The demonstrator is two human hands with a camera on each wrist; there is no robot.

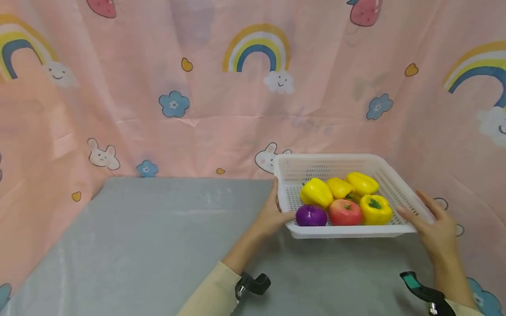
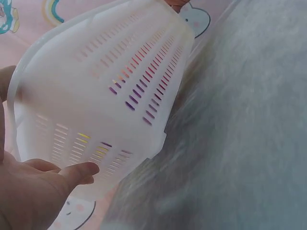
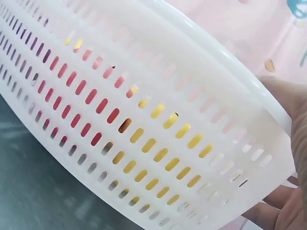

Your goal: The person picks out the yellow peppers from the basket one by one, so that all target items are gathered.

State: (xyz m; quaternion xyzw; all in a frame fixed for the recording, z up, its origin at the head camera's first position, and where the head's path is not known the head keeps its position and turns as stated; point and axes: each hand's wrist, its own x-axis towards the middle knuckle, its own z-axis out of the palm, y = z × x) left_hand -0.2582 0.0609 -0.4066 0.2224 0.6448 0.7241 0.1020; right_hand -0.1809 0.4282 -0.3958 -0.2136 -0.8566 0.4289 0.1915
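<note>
Basket (image 1: 349, 233) 1 | yellow peppers (image 1: 375, 210) 4 | apple (image 1: 345, 213) 1 | onion (image 1: 311, 216) 1

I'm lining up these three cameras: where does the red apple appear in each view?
Head: red apple right of centre, front row of the white basket, between a purple onion and a yellow bell pepper.
Left wrist: only red slivers through the slots, upper middle.
Right wrist: red through the slots, left of centre, between purple and yellow.
Shared landmark: the white basket's slotted wall.
</note>
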